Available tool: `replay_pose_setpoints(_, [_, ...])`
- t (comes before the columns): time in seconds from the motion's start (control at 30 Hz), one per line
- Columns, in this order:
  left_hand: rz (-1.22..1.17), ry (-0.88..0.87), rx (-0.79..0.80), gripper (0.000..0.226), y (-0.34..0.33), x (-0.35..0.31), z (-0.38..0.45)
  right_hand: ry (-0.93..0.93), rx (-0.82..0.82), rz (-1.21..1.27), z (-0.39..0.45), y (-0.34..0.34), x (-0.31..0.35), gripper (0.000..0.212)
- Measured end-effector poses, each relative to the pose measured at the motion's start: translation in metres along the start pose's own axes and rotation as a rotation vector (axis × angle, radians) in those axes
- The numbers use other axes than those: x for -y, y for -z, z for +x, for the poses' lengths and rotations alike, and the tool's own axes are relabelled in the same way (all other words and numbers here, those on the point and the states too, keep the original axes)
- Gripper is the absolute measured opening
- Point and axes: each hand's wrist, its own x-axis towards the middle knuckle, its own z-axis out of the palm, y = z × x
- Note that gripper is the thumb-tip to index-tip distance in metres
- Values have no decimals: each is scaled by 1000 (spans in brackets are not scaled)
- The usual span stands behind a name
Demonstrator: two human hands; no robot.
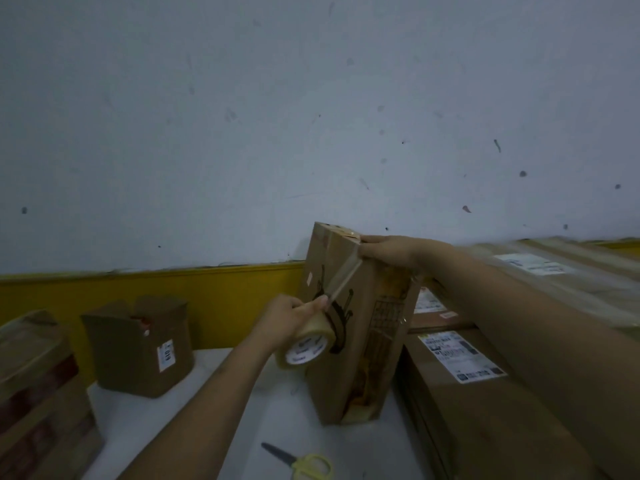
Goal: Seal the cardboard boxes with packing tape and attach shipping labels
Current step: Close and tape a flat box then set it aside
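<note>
A tall cardboard box with black printing stands upright on the white table, near the middle. My left hand grips a roll of clear packing tape beside the box's left face. A strip of tape runs from the roll up to the box's top right corner. My right hand rests on that top corner, fingers pressing the tape end down.
Yellow-handled scissors lie at the table's front edge. A small labelled box stands at the back left, another taped box at the far left. Stacked labelled cartons fill the right side. A wall rises behind.
</note>
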Motion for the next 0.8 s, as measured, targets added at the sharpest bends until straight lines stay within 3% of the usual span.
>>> replay_pose_setpoints(0.13, [16, -6, -24, 58, 4, 5, 0, -33, 31, -31, -7, 3, 8, 68])
replay_pose_setpoints(0.3, [-169, -53, 99, 64, 17, 26, -30, 18, -250, 3, -14, -3, 2, 69])
replay_pose_setpoints(0.4, [-203, -123, 55, 61, 41, 27, -38, -14, -305, 121, -15, -7, -1, 70])
replay_pose_setpoints(0.47, [-211, -161, 16, 66, 62, 23, -37, -44, -315, 214, -15, -12, -3, 57])
replay_pose_setpoints(0.53, [-200, -184, 3, 83, 80, 21, -37, -99, -292, 382, -16, -21, -6, 42])
replay_pose_setpoints(0.6, [-173, -184, 17, 85, 89, 23, -38, -171, -211, 545, -19, -33, -11, 38])
replay_pose_setpoints(0.7, [-152, -130, 30, 75, 88, 33, -44, -232, -92, 678, -17, -57, -21, 42])
replay_pose_setpoints(0.8, [-294, -41, 1, 77, 77, 53, -45, -235, -82, 672, -6, -74, -29, 51])
